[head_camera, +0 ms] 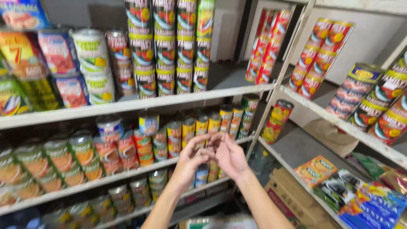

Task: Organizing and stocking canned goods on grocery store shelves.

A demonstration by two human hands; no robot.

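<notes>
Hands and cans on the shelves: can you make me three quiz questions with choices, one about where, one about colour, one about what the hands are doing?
1. Where are the two hands?
A. In front of the middle shelf of cans
B. Inside a cardboard box
C. On the floor

2. What colour are the tall stacked cans on the right-hand rack's top shelf?
A. Mostly blue
B. Mostly red
C. Mostly white

3. What are the hands doing?
A. Each lifting a can
B. Fingertips brought together, holding no can
C. Pushing a trolley

Answers:
1 A: the left hand and right hand meet in front of the middle shelf.
2 B: the tall stacked cans are red with yellow.
3 B: the fingertips touch; no can is visibly held.
</notes>
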